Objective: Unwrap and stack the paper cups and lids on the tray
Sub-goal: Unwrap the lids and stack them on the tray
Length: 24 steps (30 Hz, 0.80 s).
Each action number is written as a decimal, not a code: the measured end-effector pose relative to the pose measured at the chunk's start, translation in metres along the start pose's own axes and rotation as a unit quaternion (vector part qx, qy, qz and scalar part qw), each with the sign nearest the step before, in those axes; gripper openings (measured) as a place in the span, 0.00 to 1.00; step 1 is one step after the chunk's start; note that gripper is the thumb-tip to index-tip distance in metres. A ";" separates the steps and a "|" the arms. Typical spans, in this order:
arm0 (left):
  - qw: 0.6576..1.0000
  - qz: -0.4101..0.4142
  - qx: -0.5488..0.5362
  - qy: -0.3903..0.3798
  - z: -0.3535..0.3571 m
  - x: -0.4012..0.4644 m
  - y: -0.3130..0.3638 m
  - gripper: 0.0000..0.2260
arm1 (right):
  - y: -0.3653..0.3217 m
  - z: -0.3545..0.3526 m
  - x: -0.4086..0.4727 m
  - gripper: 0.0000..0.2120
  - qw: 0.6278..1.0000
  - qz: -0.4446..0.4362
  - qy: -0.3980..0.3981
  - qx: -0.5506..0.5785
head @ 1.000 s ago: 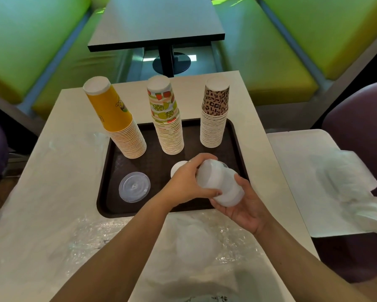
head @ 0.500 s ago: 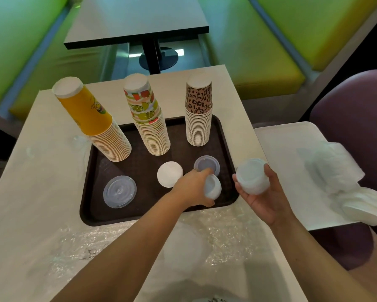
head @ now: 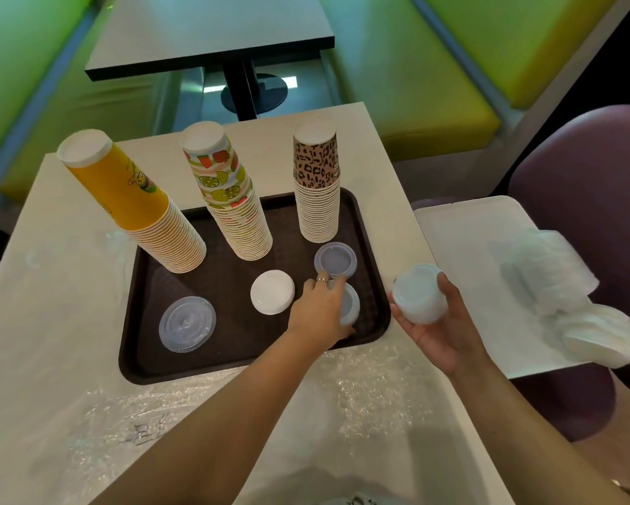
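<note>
A dark brown tray (head: 142, 362) holds three upside-down cup stacks: yellow (head: 131, 198), fruit-patterned (head: 229, 195) and leopard-print (head: 317, 184). In front of them lie a large clear lid (head: 187, 324), a white lid (head: 272, 292) and a small clear lid (head: 335, 259). My left hand (head: 320, 315) is over the tray's front right, closed on a short stack of small clear lids (head: 351, 308). My right hand (head: 441, 322) hovers just right of the tray and grips a taller stack of the same lids (head: 419, 295).
Crumpled clear plastic wrap (head: 360, 391) lies on the table in front of the tray. A white side surface (head: 462, 249) at right carries wrapped lid packs (head: 561, 286). A dark table (head: 211, 27) and green benches stand beyond.
The lid stack that both hands held together has been split. My left hand has carried a short part down to the tray's front right; my right hand has moved right with the rest.
</note>
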<state>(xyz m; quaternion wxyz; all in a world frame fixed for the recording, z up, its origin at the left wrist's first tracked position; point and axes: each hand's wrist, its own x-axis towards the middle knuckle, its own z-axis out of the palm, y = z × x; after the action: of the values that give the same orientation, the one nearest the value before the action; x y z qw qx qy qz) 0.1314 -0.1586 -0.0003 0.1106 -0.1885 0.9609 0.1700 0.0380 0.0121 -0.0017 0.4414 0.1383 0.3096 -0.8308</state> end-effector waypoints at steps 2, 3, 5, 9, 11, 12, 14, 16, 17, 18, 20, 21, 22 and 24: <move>1.000 -0.007 0.000 -0.006 0.001 -0.002 0.003 0.43 | 0.000 0.001 0.000 0.42 1.000 0.004 -0.003 0.003; 1.000 -0.012 -0.004 -0.009 0.002 -0.003 0.004 0.44 | 0.001 0.003 0.000 0.42 1.000 0.006 -0.004 0.002; 1.000 -0.016 -0.014 -0.014 0.002 -0.004 0.006 0.45 | 0.002 0.006 0.001 0.43 1.000 0.010 -0.002 -0.001; 0.999 -0.020 -0.042 -0.017 0.001 -0.004 0.003 0.43 | 0.004 0.010 0.003 0.44 1.000 0.007 0.000 -0.019; 0.998 -0.021 -0.056 -0.025 0.000 -0.005 0.003 0.44 | 0.003 0.013 0.004 0.45 1.000 0.011 -0.001 -0.026; 0.997 -0.022 -0.065 -0.026 -0.001 -0.006 0.003 0.45 | 0.003 0.015 0.004 0.45 0.999 0.013 -0.001 -0.032; 0.995 -0.019 -0.102 -0.003 -0.007 -0.009 0.004 0.48 | 0.002 0.017 0.005 0.48 0.998 0.015 -0.001 -0.057; 0.983 0.008 -0.180 0.038 -0.019 -0.011 0.007 0.47 | 0.001 0.021 0.006 0.48 0.995 0.024 -0.005 -0.093; 0.973 0.026 -0.223 0.050 -0.026 -0.010 0.009 0.47 | 0.000 0.023 0.006 0.48 0.993 0.031 -0.009 -0.114; 0.963 0.044 -0.259 0.052 -0.033 -0.009 0.011 0.46 | 0.001 0.026 0.007 0.48 0.989 0.040 -0.017 -0.141; 0.950 0.075 -0.299 0.043 -0.042 -0.005 0.013 0.43 | 0.003 0.036 0.009 0.45 0.978 0.058 -0.039 -0.199; 0.947 0.088 -0.305 0.042 -0.044 -0.004 0.013 0.41 | 0.004 0.041 0.010 0.41 0.973 0.064 -0.048 -0.218; 0.946 0.095 -0.307 0.048 -0.045 -0.002 0.013 0.38 | 0.006 0.044 0.012 0.36 0.970 0.068 -0.051 -0.227; 0.943 0.089 -0.313 0.067 -0.046 0.001 0.010 0.35 | 0.007 0.050 0.017 0.31 0.970 0.083 -0.054 -0.220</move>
<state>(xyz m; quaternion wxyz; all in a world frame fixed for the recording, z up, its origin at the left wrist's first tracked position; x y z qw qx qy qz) 0.1195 -0.1675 0.0441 -0.0342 -0.1380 0.8776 0.4579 0.0364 -0.0335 0.0254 0.5446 0.0177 0.4480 -0.7088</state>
